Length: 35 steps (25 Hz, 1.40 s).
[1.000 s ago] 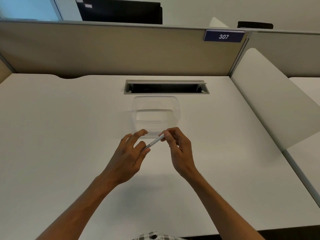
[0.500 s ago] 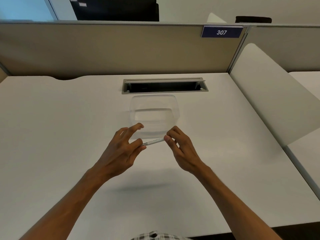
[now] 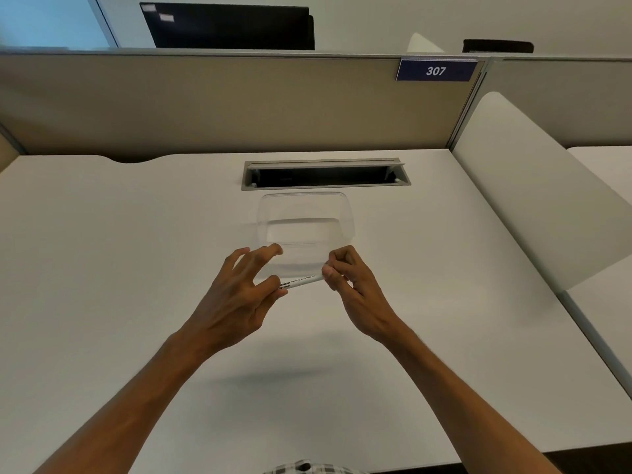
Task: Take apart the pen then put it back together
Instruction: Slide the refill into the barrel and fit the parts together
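Note:
A white marker pen point(image 3: 301, 281) with black print on its barrel is held nearly level above the desk, between both hands. My left hand point(image 3: 236, 299) pinches its left end with thumb and a finger, the other fingers spread upward. My right hand point(image 3: 355, 289) grips the right end with closed fingers, hiding that tip. Both pen ends are covered by fingers, so I cannot tell whether a cap is on.
A clear plastic container point(image 3: 345, 206) stands on the white desk point(image 3: 102, 268) just beyond the hands. Behind it lies an open cable slot point(image 3: 325, 174). A beige partition point(image 3: 205, 104) closes the back, and a white divider point(image 3: 533, 186) stands at the right.
The pen has tilted from a slant to nearly level, and both hands have shifted slightly nearer the container. The left fingers have spread wider.

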{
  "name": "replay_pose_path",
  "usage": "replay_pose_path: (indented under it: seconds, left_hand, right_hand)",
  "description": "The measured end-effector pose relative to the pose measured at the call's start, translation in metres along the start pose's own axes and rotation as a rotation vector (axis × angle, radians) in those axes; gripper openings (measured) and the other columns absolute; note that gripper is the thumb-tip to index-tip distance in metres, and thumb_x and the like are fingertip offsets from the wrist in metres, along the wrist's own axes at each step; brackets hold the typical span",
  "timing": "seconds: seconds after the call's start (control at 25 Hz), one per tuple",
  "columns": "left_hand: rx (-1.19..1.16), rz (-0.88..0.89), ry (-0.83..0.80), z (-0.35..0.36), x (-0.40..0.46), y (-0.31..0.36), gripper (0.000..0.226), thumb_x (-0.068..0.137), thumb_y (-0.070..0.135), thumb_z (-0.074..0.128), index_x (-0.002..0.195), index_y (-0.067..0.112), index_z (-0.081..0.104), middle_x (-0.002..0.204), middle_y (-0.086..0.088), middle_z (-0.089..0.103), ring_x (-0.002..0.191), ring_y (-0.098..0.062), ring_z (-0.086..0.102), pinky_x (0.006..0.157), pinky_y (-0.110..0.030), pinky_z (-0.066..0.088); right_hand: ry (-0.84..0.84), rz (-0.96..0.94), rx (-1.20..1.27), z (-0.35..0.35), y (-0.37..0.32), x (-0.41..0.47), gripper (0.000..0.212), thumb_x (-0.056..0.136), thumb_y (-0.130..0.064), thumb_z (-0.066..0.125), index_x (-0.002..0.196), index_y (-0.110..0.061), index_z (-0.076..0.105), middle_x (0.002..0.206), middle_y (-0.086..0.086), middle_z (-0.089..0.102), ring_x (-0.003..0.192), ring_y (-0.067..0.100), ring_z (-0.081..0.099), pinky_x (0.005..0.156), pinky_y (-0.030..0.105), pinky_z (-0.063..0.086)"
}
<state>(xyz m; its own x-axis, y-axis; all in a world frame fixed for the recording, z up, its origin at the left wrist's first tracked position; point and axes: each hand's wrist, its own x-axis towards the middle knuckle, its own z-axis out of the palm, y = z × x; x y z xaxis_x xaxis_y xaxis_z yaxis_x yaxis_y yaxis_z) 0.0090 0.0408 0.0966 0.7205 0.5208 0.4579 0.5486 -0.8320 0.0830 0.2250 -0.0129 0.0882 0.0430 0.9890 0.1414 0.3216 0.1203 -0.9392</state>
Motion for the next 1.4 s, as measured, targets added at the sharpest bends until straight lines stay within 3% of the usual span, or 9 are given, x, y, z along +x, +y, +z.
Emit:
replay_pose_path:
  seconds: [0.08,0.16,0.28,0.4,0.6,0.72,0.92,1.08,1.4]
  left_hand:
    - [-0.039,-0.046,-0.020,-0.001,0.000,0.001,0.030,0.096,0.031,0.044,0.086,0.009,0.062,0.136,-0.013,0.041,0.111,-0.029,0.045,0.093,-0.043,0.043]
    - [-0.119,-0.117,-0.038,0.003,-0.003,0.004,0.031,0.097,0.033,0.042,0.087,0.010,0.060,0.139,-0.010,0.040,0.113,-0.030,0.049,0.091,-0.042,0.046]
    - [-0.229,-0.199,-0.028,0.014,-0.006,0.011,0.033,0.097,0.036,0.040,0.087,0.012,0.060,0.139,-0.007,0.041,0.116,-0.024,0.051,0.089,-0.043,0.049]
    - [-0.286,-0.233,-0.018,0.024,-0.008,0.016,0.034,0.096,0.038,0.041,0.088,0.013,0.062,0.139,-0.007,0.042,0.120,-0.022,0.050,0.092,-0.042,0.049]
    - [-0.299,-0.282,0.000,0.035,-0.011,0.028,0.034,0.094,0.039,0.044,0.089,0.013,0.066,0.138,-0.008,0.046,0.124,-0.022,0.049,0.097,-0.040,0.046]
    - [-0.292,-0.330,0.034,0.042,-0.010,0.034,0.037,0.093,0.040,0.044,0.089,0.011,0.068,0.136,-0.008,0.050,0.122,-0.023,0.050,0.098,-0.036,0.042]
    - [-0.249,-0.303,0.061,0.047,-0.012,0.033,0.036,0.092,0.040,0.048,0.088,0.011,0.069,0.134,-0.010,0.052,0.123,-0.022,0.047,0.101,-0.034,0.037]
    - [-0.249,-0.326,0.022,0.048,-0.012,0.030,0.041,0.092,0.047,0.046,0.092,0.013,0.070,0.134,-0.009,0.053,0.124,-0.024,0.046,0.100,-0.033,0.035]
    - [-0.281,-0.490,-0.076,0.064,-0.047,0.017,0.049,0.091,0.060,0.036,0.107,0.022,0.063,0.139,-0.001,0.047,0.125,-0.022,0.043,0.101,-0.037,0.035]
  right_hand:
    - [0.056,-0.011,-0.007,0.004,-0.003,-0.001,0.027,0.096,-0.039,0.048,0.073,-0.024,0.053,0.088,0.000,0.049,0.078,0.009,0.048,0.067,0.015,0.037]
    - [0.157,0.026,0.068,0.010,-0.002,-0.003,0.030,0.092,-0.048,0.049,0.081,-0.022,0.058,0.090,0.000,0.061,0.084,0.010,0.057,0.068,0.015,0.042]
    - [0.232,0.113,0.272,0.018,-0.002,-0.003,0.023,0.095,-0.032,0.058,0.098,-0.010,0.065,0.093,0.005,0.072,0.089,0.015,0.068,0.068,0.021,0.051]
    - [0.252,0.167,0.366,0.023,-0.006,-0.004,0.013,0.093,-0.020,0.063,0.101,-0.012,0.069,0.097,0.001,0.073,0.087,0.010,0.069,0.068,0.022,0.054]
    - [0.335,0.332,0.568,0.030,-0.010,-0.003,0.014,0.088,-0.029,0.064,0.092,-0.023,0.076,0.096,-0.005,0.077,0.099,0.018,0.071,0.081,0.030,0.055]
    - [0.352,0.436,0.742,0.037,-0.014,-0.002,0.027,0.080,-0.040,0.063,0.094,-0.021,0.076,0.099,-0.002,0.078,0.104,0.018,0.070,0.086,0.032,0.052]
    - [0.364,0.403,0.684,0.050,-0.013,-0.005,0.032,0.099,-0.036,0.045,0.092,-0.022,0.073,0.086,-0.003,0.077,0.089,0.014,0.072,0.085,0.030,0.050]
    - [0.403,0.356,0.673,0.050,-0.013,-0.004,0.034,0.101,-0.036,0.042,0.089,-0.021,0.070,0.072,-0.002,0.070,0.074,0.012,0.067,0.079,0.031,0.049]
    - [0.458,0.266,0.677,0.038,-0.002,0.007,0.032,0.101,-0.034,0.039,0.097,-0.019,0.067,0.062,-0.004,0.060,0.068,0.014,0.059,0.080,0.032,0.051]
